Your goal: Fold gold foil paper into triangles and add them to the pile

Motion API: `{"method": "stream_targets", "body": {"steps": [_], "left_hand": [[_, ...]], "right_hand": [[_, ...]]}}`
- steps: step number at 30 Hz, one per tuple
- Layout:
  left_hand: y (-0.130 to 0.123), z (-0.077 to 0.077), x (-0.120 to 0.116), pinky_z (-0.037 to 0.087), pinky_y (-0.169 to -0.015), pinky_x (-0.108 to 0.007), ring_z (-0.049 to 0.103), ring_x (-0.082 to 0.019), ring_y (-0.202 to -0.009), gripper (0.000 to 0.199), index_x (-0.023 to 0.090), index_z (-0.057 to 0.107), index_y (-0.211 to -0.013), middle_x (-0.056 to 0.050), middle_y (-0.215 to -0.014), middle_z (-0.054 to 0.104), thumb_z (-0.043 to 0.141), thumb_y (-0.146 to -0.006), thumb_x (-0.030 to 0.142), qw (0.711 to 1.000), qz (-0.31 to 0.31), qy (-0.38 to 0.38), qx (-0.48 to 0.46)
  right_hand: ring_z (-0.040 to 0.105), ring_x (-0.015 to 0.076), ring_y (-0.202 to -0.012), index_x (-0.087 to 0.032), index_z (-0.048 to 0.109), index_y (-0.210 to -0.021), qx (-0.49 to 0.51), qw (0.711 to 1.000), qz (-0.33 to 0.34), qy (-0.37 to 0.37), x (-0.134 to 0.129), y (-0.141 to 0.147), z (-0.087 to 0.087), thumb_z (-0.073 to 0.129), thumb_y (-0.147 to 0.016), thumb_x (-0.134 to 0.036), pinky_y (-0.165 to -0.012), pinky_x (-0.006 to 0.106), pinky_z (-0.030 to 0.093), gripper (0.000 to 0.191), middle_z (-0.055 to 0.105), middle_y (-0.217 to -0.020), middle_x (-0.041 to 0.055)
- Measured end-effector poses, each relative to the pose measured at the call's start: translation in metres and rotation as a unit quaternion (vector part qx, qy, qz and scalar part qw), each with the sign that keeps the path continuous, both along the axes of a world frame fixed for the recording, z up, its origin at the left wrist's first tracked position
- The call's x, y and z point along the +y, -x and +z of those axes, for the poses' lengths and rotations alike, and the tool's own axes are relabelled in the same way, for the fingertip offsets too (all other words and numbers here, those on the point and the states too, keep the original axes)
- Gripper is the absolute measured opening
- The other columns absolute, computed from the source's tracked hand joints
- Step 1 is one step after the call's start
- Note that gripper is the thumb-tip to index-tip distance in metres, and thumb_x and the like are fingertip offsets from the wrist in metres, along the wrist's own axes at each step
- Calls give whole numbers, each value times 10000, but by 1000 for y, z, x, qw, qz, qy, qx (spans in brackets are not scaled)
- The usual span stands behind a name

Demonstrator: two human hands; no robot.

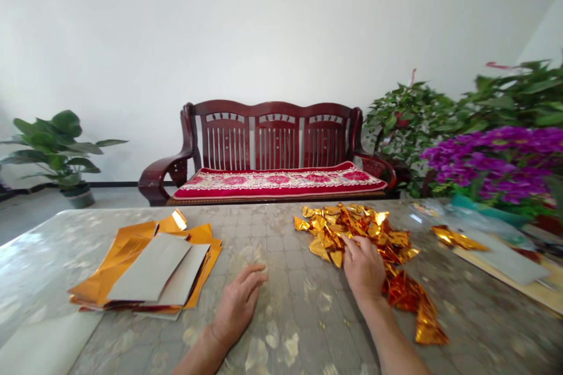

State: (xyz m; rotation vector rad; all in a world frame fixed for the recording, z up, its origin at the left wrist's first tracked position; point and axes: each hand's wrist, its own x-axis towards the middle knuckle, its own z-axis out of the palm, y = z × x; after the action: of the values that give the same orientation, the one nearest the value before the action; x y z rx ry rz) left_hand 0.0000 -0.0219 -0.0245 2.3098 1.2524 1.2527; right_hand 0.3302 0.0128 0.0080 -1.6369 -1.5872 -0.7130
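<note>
My right hand (364,268) reaches into a heap of shiny gold foil pieces (347,222), folded and crumpled, on the right half of the table. Its index finger is stretched out and touches the foil, while the undersides of the other fingers are hidden. My left hand (237,307) rests just over the tabletop near the middle, fingers loosely bent and apart, holding nothing. To its left lies a loose stack of gold foil sheets (127,246) with pale grey-backed sheets (152,266) on top. A reddish-gold trail of foil (413,299) runs from the heap toward the near right.
The table (272,281) has a patterned, glossy cover. A pale sheet (48,345) lies near left. At right are cardboard and grey sheets (510,261), another gold piece (457,238), clear plastic and purple flowers (501,164). A wooden bench (277,135) stands beyond, with potted plants (65,152) about.
</note>
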Motion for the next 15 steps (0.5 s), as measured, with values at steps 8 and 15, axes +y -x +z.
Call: {"method": "stream_targets", "body": {"steps": [8,15], "left_hand": [[14,27,8,531,-808,-258,691,-157,-904,207,233,672,-892,-28,-967,727,475,-905,169,999,0,48,-6],[72,72,22,496,-779,-296,683,-204,-882,251,237,696,-959,-21,-949,736,461,-884,283,967,148,167,118]], "right_hand": [[580,193,-846,-238,731,-887,-13,977,207,49,-4,40,-14,492,-865,-43,-791,308,447,309,655,-871,43],[633,164,-789,-221,726,-843,6,955,278,104,-4,41,-22,439,-798,2,-718,261,490,366,667,-832,37]]}}
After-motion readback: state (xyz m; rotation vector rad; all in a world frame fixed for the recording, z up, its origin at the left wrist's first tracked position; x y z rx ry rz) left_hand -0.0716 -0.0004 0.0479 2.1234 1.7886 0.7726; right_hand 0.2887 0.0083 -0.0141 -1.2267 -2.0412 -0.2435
